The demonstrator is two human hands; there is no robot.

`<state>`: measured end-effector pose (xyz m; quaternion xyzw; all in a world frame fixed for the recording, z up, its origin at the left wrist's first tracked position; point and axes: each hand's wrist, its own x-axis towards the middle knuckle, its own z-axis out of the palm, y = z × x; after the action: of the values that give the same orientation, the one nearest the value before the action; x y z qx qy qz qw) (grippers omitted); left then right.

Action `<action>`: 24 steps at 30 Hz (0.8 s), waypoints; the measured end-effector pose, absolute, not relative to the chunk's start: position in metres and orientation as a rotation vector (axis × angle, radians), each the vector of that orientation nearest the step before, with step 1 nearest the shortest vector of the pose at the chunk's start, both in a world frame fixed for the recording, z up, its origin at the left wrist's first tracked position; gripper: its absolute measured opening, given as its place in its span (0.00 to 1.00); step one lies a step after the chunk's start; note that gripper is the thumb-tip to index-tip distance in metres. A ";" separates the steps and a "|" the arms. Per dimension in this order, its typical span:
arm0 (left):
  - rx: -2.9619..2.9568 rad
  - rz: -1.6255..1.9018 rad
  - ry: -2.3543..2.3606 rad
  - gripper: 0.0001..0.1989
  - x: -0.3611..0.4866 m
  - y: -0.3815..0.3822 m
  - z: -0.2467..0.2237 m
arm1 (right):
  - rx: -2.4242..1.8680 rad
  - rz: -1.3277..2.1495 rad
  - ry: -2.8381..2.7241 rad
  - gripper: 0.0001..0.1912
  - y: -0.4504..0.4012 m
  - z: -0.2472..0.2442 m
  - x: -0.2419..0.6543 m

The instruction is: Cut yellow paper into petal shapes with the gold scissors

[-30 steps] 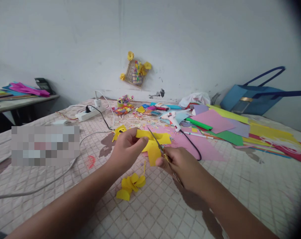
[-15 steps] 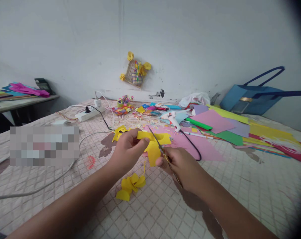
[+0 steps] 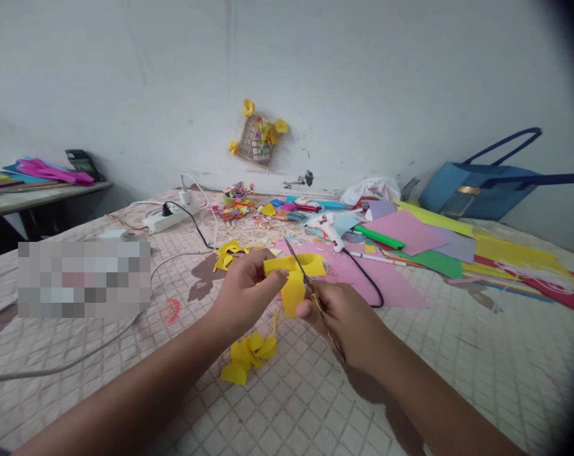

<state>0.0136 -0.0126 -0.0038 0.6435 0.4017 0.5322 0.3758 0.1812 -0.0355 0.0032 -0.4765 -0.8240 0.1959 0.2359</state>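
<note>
Between thumb and fingers, my left hand (image 3: pixel 249 285) pinches a piece of yellow paper (image 3: pixel 293 296) that has been cut into an irregular shape. My right hand (image 3: pixel 346 320) is closed around a pair of scissors (image 3: pixel 319 306), its blades pointing up and away across the paper. How far apart the blades are is hard to make out. On the cloth below my hands lies a small pile of cut yellow paper pieces (image 3: pixel 252 351), several with rounded edges. More yellow scraps (image 3: pixel 230 252) lie just beyond my left hand.
A white glue gun (image 3: pixel 331 231) with a black cord rests on a pink sheet (image 3: pixel 391 285). Coloured papers (image 3: pixel 410 231) and a blue bag (image 3: pixel 476 187) are at the right. A power strip (image 3: pixel 170 216) with cables stands at the left. Paper flowers decorate a wall hanging (image 3: pixel 258 139).
The yellow paper and my left fingers have shifted very slightly right, and the scissors' tip has moved a little to the right. Both holds stay the same.
</note>
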 end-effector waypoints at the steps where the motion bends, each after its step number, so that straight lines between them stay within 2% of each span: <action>1: 1.639 1.351 1.020 0.09 0.014 -0.013 -0.003 | -1.291 0.543 -2.254 0.25 -0.036 0.003 0.181; 10: 1.590 1.249 0.992 0.09 0.016 -0.018 -0.001 | -1.247 0.548 -2.211 0.21 -0.035 -0.003 0.179; 24: 1.607 1.318 0.913 0.08 0.013 -0.019 -0.002 | -1.360 0.448 -2.196 0.24 -0.035 0.000 0.177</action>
<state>0.0134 -0.0188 -0.0017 0.6416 0.3646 0.5265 0.4222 0.1775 -0.0347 -0.0003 -0.5014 -0.8095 0.1652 0.2572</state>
